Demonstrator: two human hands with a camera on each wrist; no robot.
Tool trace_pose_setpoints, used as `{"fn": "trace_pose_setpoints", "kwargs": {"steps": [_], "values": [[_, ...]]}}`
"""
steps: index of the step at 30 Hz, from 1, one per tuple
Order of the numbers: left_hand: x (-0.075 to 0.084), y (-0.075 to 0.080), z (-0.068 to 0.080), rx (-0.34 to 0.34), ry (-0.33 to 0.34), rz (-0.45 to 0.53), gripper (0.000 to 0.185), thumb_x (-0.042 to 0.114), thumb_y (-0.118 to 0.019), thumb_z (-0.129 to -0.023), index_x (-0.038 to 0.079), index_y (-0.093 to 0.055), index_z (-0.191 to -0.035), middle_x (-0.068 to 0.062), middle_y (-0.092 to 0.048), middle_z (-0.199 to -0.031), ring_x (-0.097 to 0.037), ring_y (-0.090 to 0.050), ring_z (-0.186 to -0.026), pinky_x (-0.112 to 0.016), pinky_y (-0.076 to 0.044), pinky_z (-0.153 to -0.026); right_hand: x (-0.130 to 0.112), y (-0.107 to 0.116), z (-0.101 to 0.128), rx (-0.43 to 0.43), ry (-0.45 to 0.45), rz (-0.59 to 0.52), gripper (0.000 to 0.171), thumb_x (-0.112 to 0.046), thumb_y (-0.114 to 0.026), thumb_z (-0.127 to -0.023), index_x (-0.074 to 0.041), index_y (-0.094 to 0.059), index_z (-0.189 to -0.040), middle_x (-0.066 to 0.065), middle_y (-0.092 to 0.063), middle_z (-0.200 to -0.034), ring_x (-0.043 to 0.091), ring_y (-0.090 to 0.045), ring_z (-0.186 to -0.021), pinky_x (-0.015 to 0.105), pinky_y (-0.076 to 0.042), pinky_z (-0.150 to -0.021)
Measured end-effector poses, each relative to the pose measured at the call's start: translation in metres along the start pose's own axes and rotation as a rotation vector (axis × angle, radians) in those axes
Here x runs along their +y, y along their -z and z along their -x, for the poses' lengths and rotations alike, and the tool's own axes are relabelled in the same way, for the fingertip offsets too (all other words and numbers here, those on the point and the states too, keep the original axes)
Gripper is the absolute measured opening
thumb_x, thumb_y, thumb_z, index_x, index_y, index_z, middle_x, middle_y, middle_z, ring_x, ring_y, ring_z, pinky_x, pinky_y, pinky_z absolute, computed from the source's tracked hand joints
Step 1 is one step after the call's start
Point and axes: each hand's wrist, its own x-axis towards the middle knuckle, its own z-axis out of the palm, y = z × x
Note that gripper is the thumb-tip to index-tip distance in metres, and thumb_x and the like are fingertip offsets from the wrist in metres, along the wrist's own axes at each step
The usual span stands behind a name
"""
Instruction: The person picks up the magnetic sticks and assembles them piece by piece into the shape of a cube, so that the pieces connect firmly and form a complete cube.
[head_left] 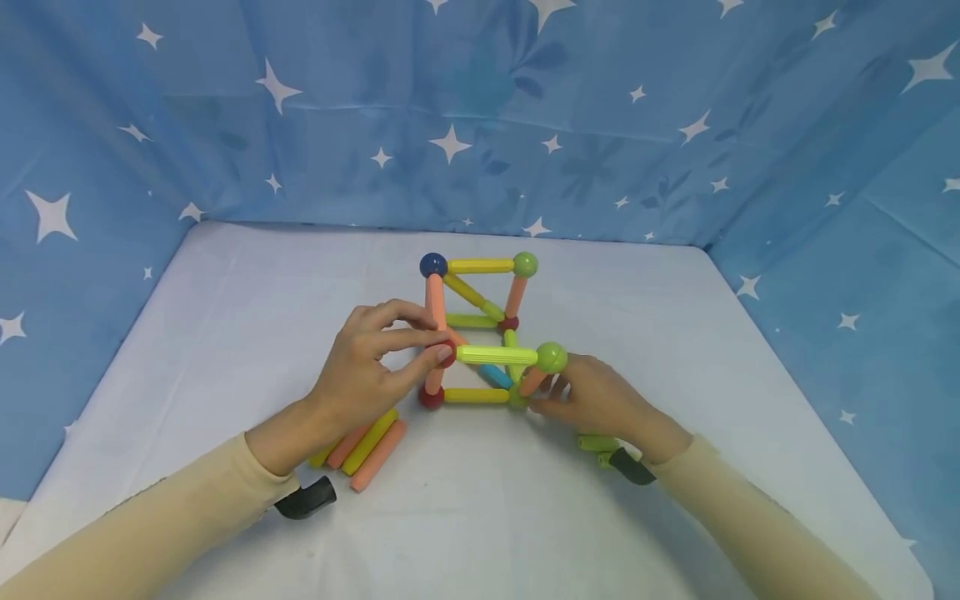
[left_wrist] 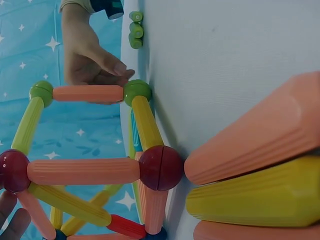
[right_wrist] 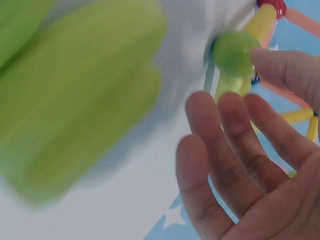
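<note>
Right hand, fingers straight, touching green ball; blurred green sticks near.

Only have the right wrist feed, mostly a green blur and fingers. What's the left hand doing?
Observer: The left hand pinches the red ball at the cube frame's near upper-left corner.
Operator: Any spare parts on the table?
Observer: Yes, loose orange and yellow rods lie under the left wrist.
Operator: What's the green blur?
Observer: Short green rods on the table by the right wrist.
Operator: The right hand?
Observer: The right hand touches the orange upright rod near its bottom green ball.
</note>
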Motion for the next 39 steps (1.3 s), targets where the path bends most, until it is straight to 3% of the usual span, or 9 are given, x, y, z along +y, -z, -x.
{"fn": "trace_pose_setpoints", "kwargs": {"steps": [6,12,19,24,27,31,35,39], "values": [[0.000,0.000,0.000,0.000,0.004,0.008,0.019,0.012,-0.084,-0.083,0.011,-0.082,-0.101,0.002,-0.066,-0.104,-0.017,-0.062,-0.099,-0.045,-0.037,-0.086,0.017,0.017,0.018,-0.094,-0.090,0.063,0.027,-0.013,-0.073,-0.087,-0.018,-0.073,-0.113,-0.008,-0.068,-0.101,0.015,-0.062,-0.092,0.039,-0.054,-0.080],[0.000,0.000,0.000,0.001,0.006,0.012,0.017,0.012,-0.085,-0.083,0.011,-0.082,-0.100,0.003,-0.065,-0.102,-0.016,-0.062,-0.097,-0.044,-0.036,-0.083,0.027,0.025,0.030,-0.231,-0.100,0.100,0.026,-0.011,-0.079,-0.086,-0.021,-0.077,-0.110,-0.012,-0.068,-0.104,0.014,-0.063,-0.098,0.042,-0.054,-0.087],[-0.001,0.000,0.000,-0.003,0.004,0.007,0.018,0.012,-0.085,-0.083,0.011,-0.082,-0.100,0.003,-0.065,-0.100,-0.015,-0.062,-0.096,-0.045,-0.036,-0.084,0.021,0.021,0.030,-0.225,-0.110,0.156,0.023,-0.014,-0.083,-0.084,-0.026,-0.077,-0.103,-0.013,-0.064,-0.096,0.012,-0.061,-0.091,0.041,-0.054,-0.084],[0.000,0.000,0.000,-0.016,0.010,0.003,0.016,0.013,-0.085,-0.083,0.012,-0.082,-0.099,0.004,-0.064,-0.099,-0.015,-0.062,-0.094,-0.046,-0.035,-0.083,0.008,0.018,0.031,-0.201,-0.096,0.275,0.019,-0.013,-0.081,-0.086,-0.024,-0.072,-0.099,-0.013,-0.061,-0.088,0.012,-0.056,-0.080,0.037,-0.053,-0.079],[0.001,0.001,-0.001,-0.035,0.019,0.002,0.016,0.015,-0.085,-0.084,0.014,-0.082,-0.099,0.006,-0.064,-0.098,-0.013,-0.061,-0.093,-0.046,-0.035,-0.083,-0.009,0.016,0.034,-0.168,-0.015,0.312,0.024,-0.014,-0.080,-0.088,-0.023,-0.072,-0.108,-0.013,-0.064,-0.093,0.010,-0.058,-0.082,0.036,-0.054,-0.081],[0.002,0.005,-0.004,-0.065,0.028,-0.009,0.018,0.019,-0.085,-0.084,0.019,-0.081,-0.101,0.009,-0.065,-0.097,-0.009,-0.060,-0.092,-0.044,-0.034,-0.084,-0.040,0.013,0.033,-0.130,0.181,0.227,0.035,-0.014,-0.080,-0.089,-0.021,-0.073,-0.122,-0.010,-0.069,-0.112,0.010,-0.064,-0.098,0.035,-0.055,-0.088],[0.003,0.008,-0.008,-0.093,0.017,-0.032,0.019,0.021,-0.085,-0.084,0.021,-0.080,-0.103,0.009,-0.065,-0.098,-0.010,-0.059,-0.093,-0.046,-0.035,-0.087,-0.066,0.007,0.025,-0.094,0.318,0.150,0.030,-0.011,-0.081,-0.088,-0.020,-0.075,-0.116,-0.010,-0.070,-0.113,0.009,-0.065,-0.103,0.032,-0.054,-0.090],[0.003,0.009,-0.011,-0.123,0.018,-0.016,0.018,0.021,-0.086,-0.084,0.021,-0.082,-0.101,0.008,-0.064,-0.104,-0.014,-0.059,-0.101,-0.046,-0.038,-0.091,-0.079,-0.007,0.010,0.027,0.362,0.211,0.026,-0.015,-0.084,-0.085,-0.019,-0.075,-0.108,-0.012,-0.072,-0.101,0.004,-0.066,-0.087,0.026,-0.054,-0.078]]}}
